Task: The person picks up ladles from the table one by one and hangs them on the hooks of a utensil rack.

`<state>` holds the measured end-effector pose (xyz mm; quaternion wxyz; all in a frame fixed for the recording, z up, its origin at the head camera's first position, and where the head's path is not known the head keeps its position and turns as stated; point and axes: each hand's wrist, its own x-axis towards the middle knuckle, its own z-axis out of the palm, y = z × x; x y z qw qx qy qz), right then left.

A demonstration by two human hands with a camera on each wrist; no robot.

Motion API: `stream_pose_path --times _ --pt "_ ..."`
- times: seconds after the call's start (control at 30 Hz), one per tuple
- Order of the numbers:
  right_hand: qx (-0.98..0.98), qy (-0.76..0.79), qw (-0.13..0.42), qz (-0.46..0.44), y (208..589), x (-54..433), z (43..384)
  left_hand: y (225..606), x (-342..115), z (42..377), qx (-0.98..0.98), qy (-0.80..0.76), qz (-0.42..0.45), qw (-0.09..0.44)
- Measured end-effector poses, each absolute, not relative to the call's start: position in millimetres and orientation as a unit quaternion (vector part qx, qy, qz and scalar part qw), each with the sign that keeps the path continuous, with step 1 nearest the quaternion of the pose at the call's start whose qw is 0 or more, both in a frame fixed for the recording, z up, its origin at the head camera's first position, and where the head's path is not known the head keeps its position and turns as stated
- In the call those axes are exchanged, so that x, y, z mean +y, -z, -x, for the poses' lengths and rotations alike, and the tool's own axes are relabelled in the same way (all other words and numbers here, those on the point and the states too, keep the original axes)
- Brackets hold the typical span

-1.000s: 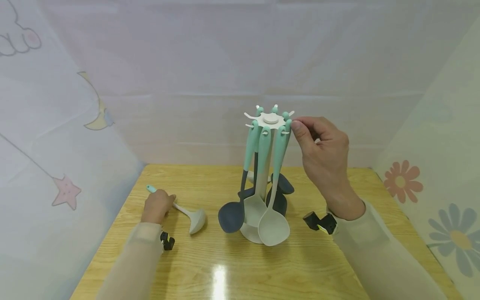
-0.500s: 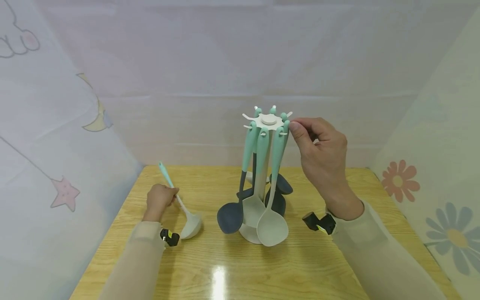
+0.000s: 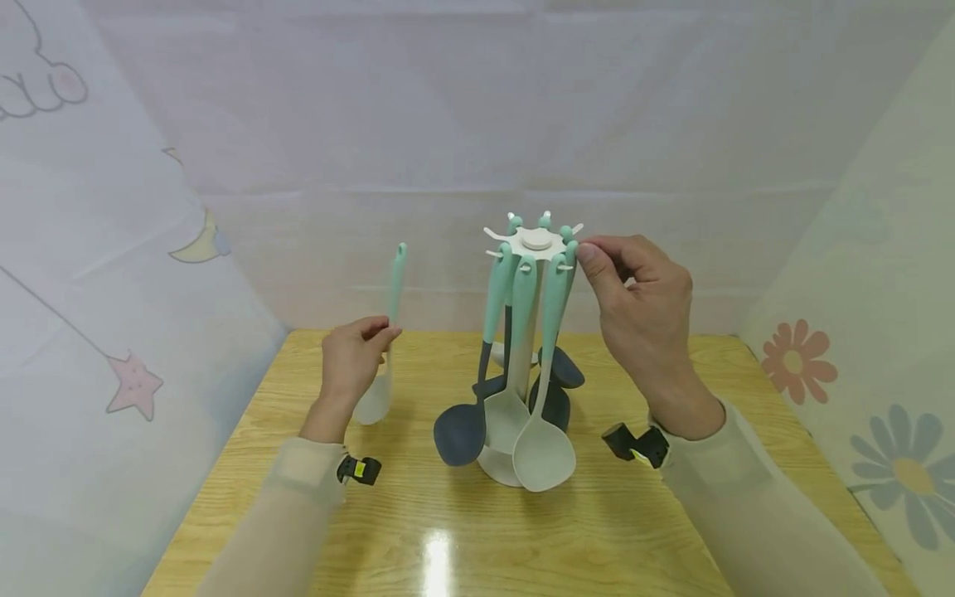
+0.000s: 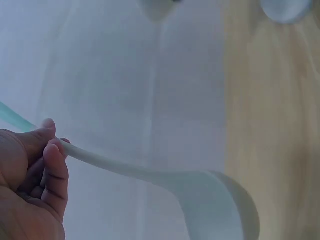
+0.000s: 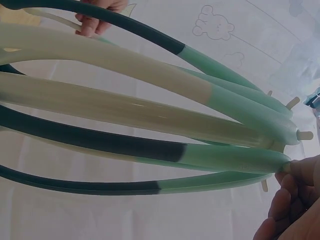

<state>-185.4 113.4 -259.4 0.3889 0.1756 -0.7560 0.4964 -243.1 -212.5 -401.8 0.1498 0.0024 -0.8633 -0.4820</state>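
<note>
Thumb and fingers of my left hand (image 3: 352,358) pinch the shaft of a soup ladle (image 3: 398,278) with a mint handle and off-white bowl. It stands nearly upright left of the rack, handle end up; its bowl (image 4: 215,207) hangs lowest. A white utensil rack (image 3: 515,471) on the table bears several mint-handled utensils, among them a cream ladle (image 3: 545,456) and a dark blue ladle (image 3: 458,435). At the rack's right side, my right hand (image 3: 647,303) pinches a hook tip beside the handle end of a dark utensil (image 5: 225,157).
The rack stands on a wooden table (image 3: 656,531), with its hooks spread round the top. A pale cloth backdrop (image 3: 403,124) closes off the back, with printed cloth on both sides. Each wrist wears a small black camera.
The ladle has risen from lying on the table to nearly upright, as my left hand moved up and rightward with it. My right hand stays at the rack.
</note>
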Motion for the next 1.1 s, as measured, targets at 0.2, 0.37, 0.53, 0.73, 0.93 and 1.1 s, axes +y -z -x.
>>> stream_pose_path --times 0.2,0.37,0.53,0.73,0.93,1.1 --pt "-0.757 -0.492 0.392 -0.178 258.2 115.0 184.7 362.3 -174.9 227.3 -0.819 0.545 0.080 0.158" --pt "-0.759 -0.490 0.391 -0.178 258.2 115.6 185.1 344.2 -158.8 218.6 -0.810 0.560 0.101 0.147" --pt "-0.757 -0.490 0.392 -0.180 259.2 115.9 184.7 340.4 -153.7 215.9 -0.809 0.554 0.125 0.150" --pt "-0.758 -0.488 0.392 -0.181 259.2 115.9 184.6 340.3 -152.3 212.4 -0.817 0.537 0.147 0.149" --pt "-0.757 -0.491 0.393 -0.180 258.3 114.9 183.9 338.5 -150.0 209.5 -0.816 0.535 0.163 0.145" --pt "-0.756 -0.489 0.394 -0.183 259.2 115.9 184.7 339.7 -148.2 209.1 -0.821 0.527 0.169 0.140"
